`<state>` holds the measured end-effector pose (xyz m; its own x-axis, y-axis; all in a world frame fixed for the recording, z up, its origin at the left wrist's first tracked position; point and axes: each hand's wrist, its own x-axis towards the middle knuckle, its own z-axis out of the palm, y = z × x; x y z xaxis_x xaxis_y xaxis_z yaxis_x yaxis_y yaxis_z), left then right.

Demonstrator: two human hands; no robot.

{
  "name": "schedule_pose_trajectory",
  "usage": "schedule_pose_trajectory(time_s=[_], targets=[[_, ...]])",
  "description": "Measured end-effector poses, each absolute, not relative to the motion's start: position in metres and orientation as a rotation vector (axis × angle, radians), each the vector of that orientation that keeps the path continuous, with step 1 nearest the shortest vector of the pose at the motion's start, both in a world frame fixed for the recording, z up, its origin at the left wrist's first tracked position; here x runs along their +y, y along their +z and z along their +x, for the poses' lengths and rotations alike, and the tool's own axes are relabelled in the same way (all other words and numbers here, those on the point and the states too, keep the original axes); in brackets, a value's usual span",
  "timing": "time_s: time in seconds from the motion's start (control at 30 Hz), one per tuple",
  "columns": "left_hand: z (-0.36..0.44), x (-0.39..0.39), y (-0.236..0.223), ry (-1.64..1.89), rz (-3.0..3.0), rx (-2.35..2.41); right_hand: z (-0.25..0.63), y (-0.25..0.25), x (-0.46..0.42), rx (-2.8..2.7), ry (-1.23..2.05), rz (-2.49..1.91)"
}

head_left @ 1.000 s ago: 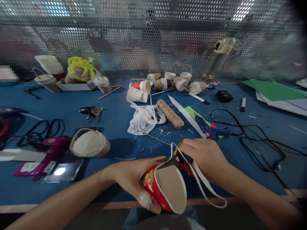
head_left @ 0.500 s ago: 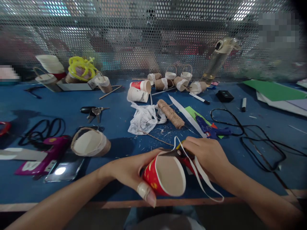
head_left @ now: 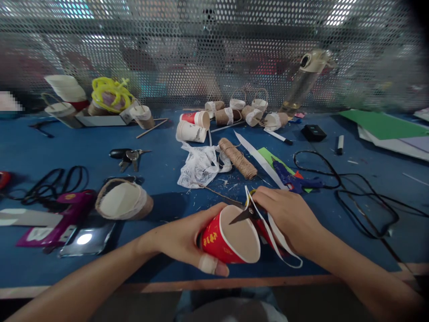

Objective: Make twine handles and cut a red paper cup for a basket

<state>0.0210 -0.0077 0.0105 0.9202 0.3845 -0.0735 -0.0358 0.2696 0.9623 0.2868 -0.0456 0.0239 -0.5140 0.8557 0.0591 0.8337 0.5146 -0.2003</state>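
Note:
My left hand (head_left: 191,243) is wrapped round a red paper cup (head_left: 221,241) with gold print, its mouth tilted toward me and to the right. A bandage-like wrap circles the thumb. In my right hand (head_left: 284,214) are scissors (head_left: 247,210), fingers closed on the handles. One dark blade lies over the cup's mouth, and the scissors meet the rim at its upper right. A thin white paper strip (head_left: 284,248), cut from the rim, loops down beside my right hand. Behind the hands lie a roll of twine (head_left: 237,158) and white lace (head_left: 197,165).
Left of my hands stand a twine-wrapped cup (head_left: 144,205), a phone (head_left: 87,239) and a purple glue gun (head_left: 72,212). A blue glue gun (head_left: 295,179) with its black cord (head_left: 365,179) lies right. Several small wrapped baskets (head_left: 253,116) and a bottle (head_left: 301,82) line the mesh panel (head_left: 167,58).
My left hand has turned and raised the cup. The scissors have shifted along its rim, with a blade now across the mouth. The white strip's loop has risen and moved slightly left.

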Motion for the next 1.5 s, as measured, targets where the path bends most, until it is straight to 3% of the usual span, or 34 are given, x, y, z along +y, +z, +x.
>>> schedule_pose_trajectory(time_s=[0.73, 1.5], targets=[[0.015, -0.013, -0.009, 0.154, 1.123, 0.233, 0.287, 0.019, -0.046, -2.555, 0.198, -1.353], [0.033, -0.009, 0.008, 0.025, 1.142, 0.112, 0.28, 0.016, -0.049, -2.586, 0.159, -1.189]])
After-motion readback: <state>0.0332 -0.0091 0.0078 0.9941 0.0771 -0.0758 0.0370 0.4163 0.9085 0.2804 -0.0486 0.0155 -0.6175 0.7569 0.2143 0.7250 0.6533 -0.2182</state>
